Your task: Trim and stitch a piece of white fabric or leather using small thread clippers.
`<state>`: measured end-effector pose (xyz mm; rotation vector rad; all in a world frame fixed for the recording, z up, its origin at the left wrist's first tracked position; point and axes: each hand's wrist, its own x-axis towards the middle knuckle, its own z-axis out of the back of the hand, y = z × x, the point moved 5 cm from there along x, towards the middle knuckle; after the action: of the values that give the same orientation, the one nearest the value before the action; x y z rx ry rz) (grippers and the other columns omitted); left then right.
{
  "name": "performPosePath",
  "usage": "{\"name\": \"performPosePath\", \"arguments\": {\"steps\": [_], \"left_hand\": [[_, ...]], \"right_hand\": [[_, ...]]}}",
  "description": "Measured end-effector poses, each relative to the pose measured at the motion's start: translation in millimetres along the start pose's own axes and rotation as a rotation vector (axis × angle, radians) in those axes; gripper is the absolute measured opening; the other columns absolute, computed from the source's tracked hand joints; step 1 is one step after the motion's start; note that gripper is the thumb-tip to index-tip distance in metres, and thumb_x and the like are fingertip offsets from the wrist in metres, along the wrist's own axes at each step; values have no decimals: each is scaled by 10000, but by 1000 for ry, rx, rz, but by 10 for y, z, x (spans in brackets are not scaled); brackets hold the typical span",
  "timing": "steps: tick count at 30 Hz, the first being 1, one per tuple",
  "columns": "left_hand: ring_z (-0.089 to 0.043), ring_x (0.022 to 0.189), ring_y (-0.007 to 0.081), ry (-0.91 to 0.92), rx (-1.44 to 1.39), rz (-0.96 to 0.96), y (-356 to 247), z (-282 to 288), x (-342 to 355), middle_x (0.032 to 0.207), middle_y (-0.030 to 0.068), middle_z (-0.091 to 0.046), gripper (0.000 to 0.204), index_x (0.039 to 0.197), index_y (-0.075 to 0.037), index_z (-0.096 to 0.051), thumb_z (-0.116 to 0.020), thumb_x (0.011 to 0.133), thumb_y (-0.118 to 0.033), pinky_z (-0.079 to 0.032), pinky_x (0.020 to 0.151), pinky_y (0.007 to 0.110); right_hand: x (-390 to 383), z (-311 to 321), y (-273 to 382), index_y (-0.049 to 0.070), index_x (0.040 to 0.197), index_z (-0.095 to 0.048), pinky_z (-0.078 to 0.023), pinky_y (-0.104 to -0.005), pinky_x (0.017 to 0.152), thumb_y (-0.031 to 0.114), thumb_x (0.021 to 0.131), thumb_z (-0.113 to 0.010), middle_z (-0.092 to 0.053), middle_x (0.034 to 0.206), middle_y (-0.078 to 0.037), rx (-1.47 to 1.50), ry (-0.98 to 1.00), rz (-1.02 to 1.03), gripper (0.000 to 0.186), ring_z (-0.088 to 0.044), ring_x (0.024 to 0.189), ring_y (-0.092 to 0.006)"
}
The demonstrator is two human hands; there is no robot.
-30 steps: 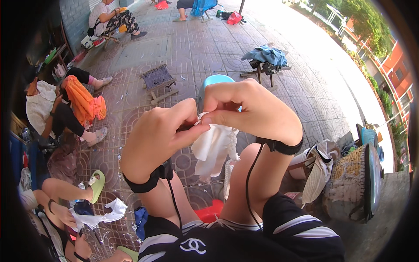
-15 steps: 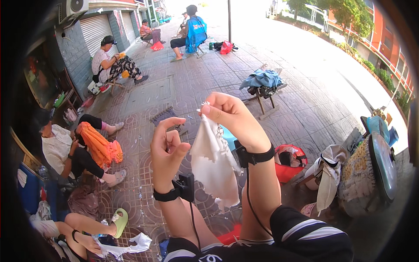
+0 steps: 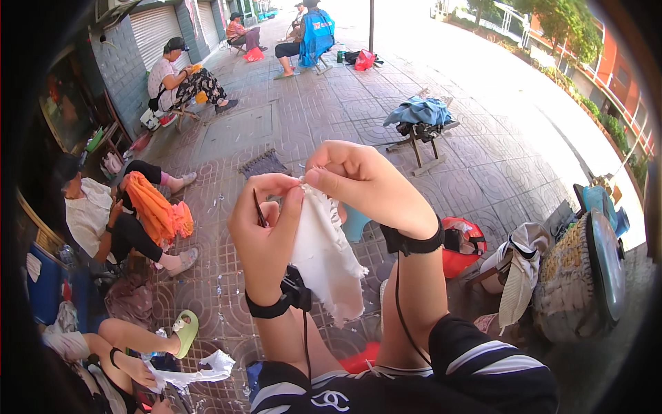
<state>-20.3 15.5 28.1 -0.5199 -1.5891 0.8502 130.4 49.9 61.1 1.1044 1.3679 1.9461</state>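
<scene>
A white knitted cloth (image 3: 324, 255) hangs down between my raised hands. My left hand (image 3: 264, 231) pinches its upper left edge with thumb and fingers and also holds a thin dark hook (image 3: 258, 207) that points up. My right hand (image 3: 362, 181) is curled over the cloth's top edge, gripping it close to my left fingertips. Both wrists wear black straps with a cable running down the forearm.
A seated person (image 3: 103, 214) at left holds orange fabric (image 3: 157, 210). A stool with blue cloth (image 3: 420, 117) stands ahead on the patterned paving. A red bag (image 3: 463, 245), a pale bag (image 3: 520, 269) and a woven basket (image 3: 572, 276) sit at right. More people sit farther back.
My hands have spread slightly and the cloth now hangs lower between them. The view has tilted up, showing more of the street.
</scene>
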Motion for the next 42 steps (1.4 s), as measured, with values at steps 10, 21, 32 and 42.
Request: {"name": "performPosePath", "arguments": {"steps": [10, 21, 32, 42], "left_hand": [[-467, 611, -11, -35, -129, 33, -41, -54, -28, 848, 8, -643, 94, 954, -15, -601, -654, 904, -74, -333, 509, 168], [-569, 750, 41, -5, -134, 43, -86, -53, -32, 879, 26, -628, 107, 972, -3, -591, -640, 925, -86, -472, 625, 195], [-536, 706, -20, -22, -61, -19, -88, -115, -17, 903, 12, -652, 147, 975, -28, -613, -697, 865, -77, -317, 493, 149], [-361, 560, -41, -47, 43, -62, -67, -71, -39, 828, -32, -643, 107, 926, -51, -625, -696, 845, -45, -235, 467, 167]], "right_hand": [[-31, -39, -23, -8, 1009, -565, -432, -218, 509, 136, 919, -640, -615, 670, -8, -69, 80, 72, 186, -592, 583, -66], [-15, -4, 7, 13, 945, -590, -386, -205, 490, 146, 932, -634, -597, 637, 4, -16, 8, 46, 140, -576, 539, -58], [-23, 80, -15, -8, 985, -615, -433, -213, 514, 154, 925, -646, -627, 675, -27, -23, -17, 65, 176, -587, 551, -80], [-17, 18, 14, -28, 991, -604, -443, -218, 535, 156, 946, -623, -630, 681, -31, -4, 26, 74, 190, -596, 573, -83]]}}
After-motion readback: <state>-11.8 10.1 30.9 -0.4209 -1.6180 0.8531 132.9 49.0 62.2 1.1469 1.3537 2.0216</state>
